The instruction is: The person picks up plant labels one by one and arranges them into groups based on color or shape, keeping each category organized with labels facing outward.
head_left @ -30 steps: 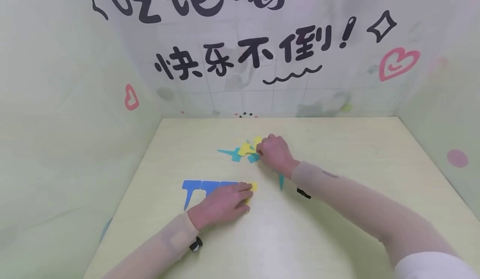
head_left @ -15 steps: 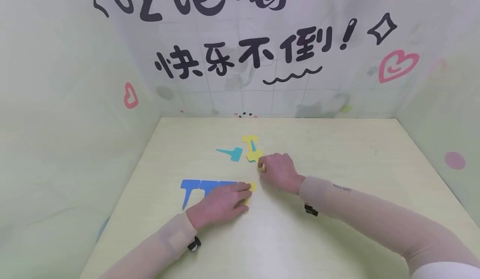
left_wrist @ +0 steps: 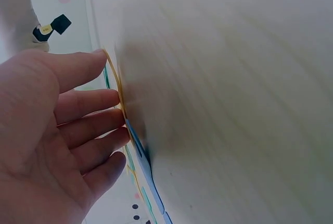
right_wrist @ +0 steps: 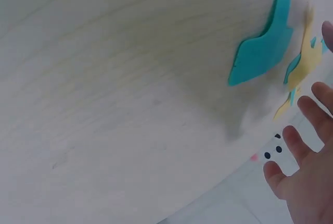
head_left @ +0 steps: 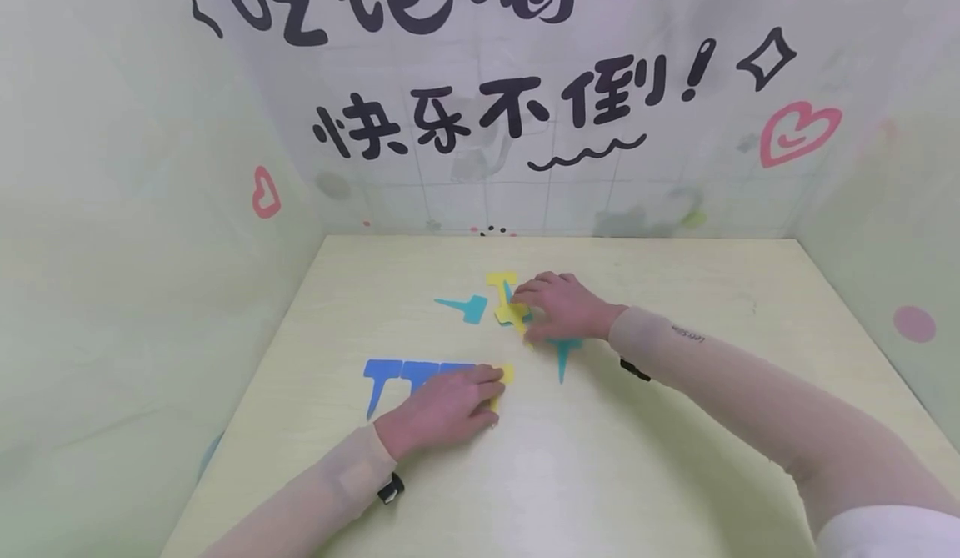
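Observation:
On the table, several flat blue T-shaped tags (head_left: 382,369) lie side by side in a row. A yellow tag (head_left: 507,373) sits at the row's right end, and my left hand (head_left: 442,408) rests with extended fingertips on it and the blue tag beside it. In the left wrist view the thumb and fingertips touch the yellow tag's edge (left_wrist: 119,83). My right hand (head_left: 566,306), fingers spread and holding nothing visible, is over the right side of overlapping yellow tags (head_left: 501,279) with teal ones beneath. In the right wrist view its fingers are apart near the yellow tag (right_wrist: 308,62).
A teal tag (head_left: 472,309) lies left of the overlapping ones, pointing left. Another teal tag (head_left: 563,362) lies below my right hand, its point toward me. Printed curtains (head_left: 480,199) stand behind the table and at both sides.
My right hand moved toward me with a yellow tag, then back up and opened. The yellow tags shifted, one now slanting down right, and the teal tag below the hand shows again. My left hand stayed.

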A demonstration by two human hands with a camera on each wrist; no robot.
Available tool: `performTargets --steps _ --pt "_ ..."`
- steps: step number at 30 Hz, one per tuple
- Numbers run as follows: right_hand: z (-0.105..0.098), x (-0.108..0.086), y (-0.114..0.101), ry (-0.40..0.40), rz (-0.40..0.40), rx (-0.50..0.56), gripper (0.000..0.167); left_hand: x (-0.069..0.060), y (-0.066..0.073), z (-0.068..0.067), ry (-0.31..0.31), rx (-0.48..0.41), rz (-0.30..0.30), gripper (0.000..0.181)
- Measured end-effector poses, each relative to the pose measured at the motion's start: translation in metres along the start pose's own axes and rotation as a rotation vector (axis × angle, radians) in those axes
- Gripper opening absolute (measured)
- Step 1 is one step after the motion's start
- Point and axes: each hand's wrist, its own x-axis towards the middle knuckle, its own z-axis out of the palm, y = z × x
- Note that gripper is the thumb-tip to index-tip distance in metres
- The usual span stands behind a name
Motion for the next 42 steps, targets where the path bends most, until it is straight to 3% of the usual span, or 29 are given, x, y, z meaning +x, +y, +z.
performTargets --steps 3,5,12,19,27,31,36,42 --pt "0.007 0.000 0.006 -0.024 -0.014 -0.006 0.085 0.000 0.000 0.001 -0.007 0.000 -0.004 0.043" --pt "0.010 -0.001 0.008 -0.023 -0.001 -0.021 0.091 0.000 0.000 0.001 -0.008 0.005 -0.003 0.043" --pt "0.008 0.000 0.009 -0.022 0.056 -0.008 0.085 0.000 0.001 0.000 -0.004 0.016 -0.002 0.043" --pt "0.012 0.005 0.009 -0.043 0.170 0.063 0.085 0.000 0.002 0.000 -0.012 0.017 -0.006 0.044" --pt "0.016 0.011 0.007 0.053 0.261 0.060 0.085 0.000 0.001 0.001 -0.026 -0.007 -0.040 0.047" --pt "0.016 0.013 0.008 0.071 0.318 0.113 0.079 0.001 0.000 0.001 -0.034 -0.020 -0.062 0.051" --pt "0.017 0.014 0.009 0.083 0.381 0.245 0.059 0.001 0.001 0.000 -0.041 -0.038 -0.077 0.053" --pt "0.014 0.011 0.010 0.117 0.399 0.320 0.041 0.001 0.001 0.000 -0.032 -0.046 -0.075 0.052"
